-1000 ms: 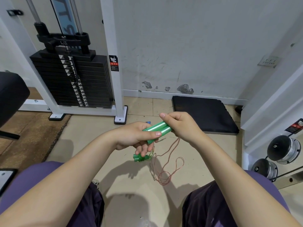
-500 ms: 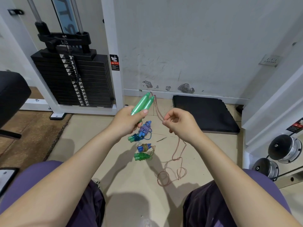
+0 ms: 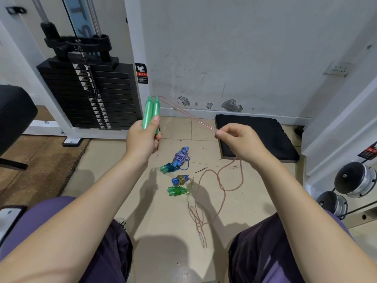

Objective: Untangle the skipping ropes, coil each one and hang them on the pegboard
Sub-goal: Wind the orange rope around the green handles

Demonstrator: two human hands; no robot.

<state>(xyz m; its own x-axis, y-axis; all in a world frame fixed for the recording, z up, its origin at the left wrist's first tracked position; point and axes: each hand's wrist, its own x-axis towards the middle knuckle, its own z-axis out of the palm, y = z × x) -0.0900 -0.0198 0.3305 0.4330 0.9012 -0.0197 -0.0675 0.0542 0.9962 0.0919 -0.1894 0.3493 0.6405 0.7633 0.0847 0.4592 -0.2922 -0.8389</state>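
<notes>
My left hand (image 3: pixel 142 139) grips two green handles (image 3: pixel 151 111) side by side, pointing up. A thin pink rope (image 3: pixel 184 113) runs doubled from their tips to my right hand (image 3: pixel 240 142), which pinches it taut. The rest of the pink rope (image 3: pixel 220 184) hangs down and lies in loose loops on the floor between my knees. Three coiled ropes lie on the tiles: a purple-white one with blue and teal handles (image 3: pixel 177 160), a yellowish one with blue handles (image 3: pixel 180 180), and a green one (image 3: pixel 177 190). No pegboard is in view.
A weight stack machine (image 3: pixel 91 94) with a white frame stands at the left against the wall. A black mat (image 3: pixel 255 135) lies by the wall. Round metal weights (image 3: pixel 355 178) sit at the right. A black padded seat (image 3: pixel 14 113) is at the far left.
My left hand raised the green handles upright and moved left. My right hand let go of them, slid out along the pink rope and drew it taut to the right.
</notes>
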